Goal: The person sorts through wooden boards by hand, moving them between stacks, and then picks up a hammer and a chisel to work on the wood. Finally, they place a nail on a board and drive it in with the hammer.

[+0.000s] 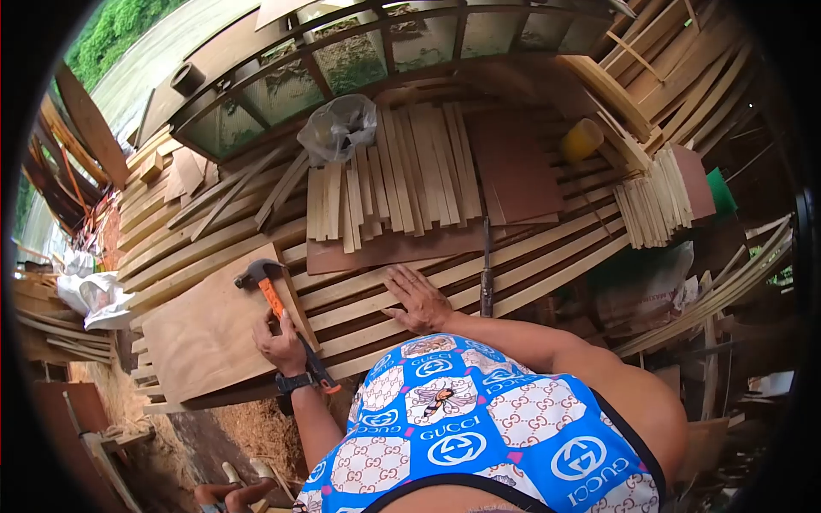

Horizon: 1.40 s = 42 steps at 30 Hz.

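Note:
My left hand point(278, 344), with a dark watch on its wrist, is closed around the handle of a claw hammer point(270, 295). The hammer has a dark metal head and an orange and black handle. Its head is over the right part of a light plywood piece point(201, 338). My right hand point(419, 299) lies palm down with fingers stretched out on long wooden slats point(359, 312). Just beyond it, short wooden strips point(423, 171) lie side by side on a brown board point(342, 256). A long thin dark tool point(487, 278) rests to the right of that hand.
A clear plastic bag point(340, 124) sits by the strips. A reddish-brown panel point(517, 162) and a yellow cylindrical thing point(581, 139) are farther right, near bundled thin pieces point(654, 205). A framed glass panel point(342, 64) stands at the back. Wood shavings point(256, 427) cover the ground below.

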Each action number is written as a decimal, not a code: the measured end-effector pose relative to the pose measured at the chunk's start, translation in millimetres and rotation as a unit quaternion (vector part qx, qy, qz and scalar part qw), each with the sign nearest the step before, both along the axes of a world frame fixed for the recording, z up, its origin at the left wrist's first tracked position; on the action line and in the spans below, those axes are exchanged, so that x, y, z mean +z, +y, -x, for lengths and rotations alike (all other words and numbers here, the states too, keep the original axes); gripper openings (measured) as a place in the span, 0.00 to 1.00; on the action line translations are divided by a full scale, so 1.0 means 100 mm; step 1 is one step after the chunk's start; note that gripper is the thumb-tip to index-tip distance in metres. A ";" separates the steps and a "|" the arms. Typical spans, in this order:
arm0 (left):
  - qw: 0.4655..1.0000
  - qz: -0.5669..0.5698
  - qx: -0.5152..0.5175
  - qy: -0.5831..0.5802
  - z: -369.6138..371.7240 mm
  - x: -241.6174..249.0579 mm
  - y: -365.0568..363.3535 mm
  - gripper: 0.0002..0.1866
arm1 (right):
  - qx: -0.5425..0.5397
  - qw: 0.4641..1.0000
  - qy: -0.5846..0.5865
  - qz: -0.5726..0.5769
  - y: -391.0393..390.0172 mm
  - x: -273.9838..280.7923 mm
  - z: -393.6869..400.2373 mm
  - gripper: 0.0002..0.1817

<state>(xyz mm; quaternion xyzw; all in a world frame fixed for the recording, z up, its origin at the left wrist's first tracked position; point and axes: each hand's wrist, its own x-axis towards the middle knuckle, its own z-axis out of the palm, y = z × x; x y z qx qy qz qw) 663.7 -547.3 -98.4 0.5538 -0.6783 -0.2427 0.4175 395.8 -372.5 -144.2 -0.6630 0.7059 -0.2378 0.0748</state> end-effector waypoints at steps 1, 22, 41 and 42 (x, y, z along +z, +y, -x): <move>1.000 -0.008 0.002 0.012 0.02 0.00 -0.01 0.13 | -0.012 1.000 0.001 -0.001 -0.01 0.00 0.00 0.38; 0.996 -0.048 -0.015 0.068 0.01 -0.04 -0.07 0.10 | -0.329 0.943 -0.040 0.029 -0.21 0.63 1.08 0.25; 0.997 -0.040 -0.003 0.064 -0.06 -0.15 -0.10 0.08 | -0.355 0.924 -0.094 0.107 -0.21 0.27 1.52 0.19; 0.999 -0.026 -0.007 0.043 -0.07 -0.17 -0.11 0.08 | -0.354 0.924 -0.093 0.107 -0.20 0.18 1.56 0.19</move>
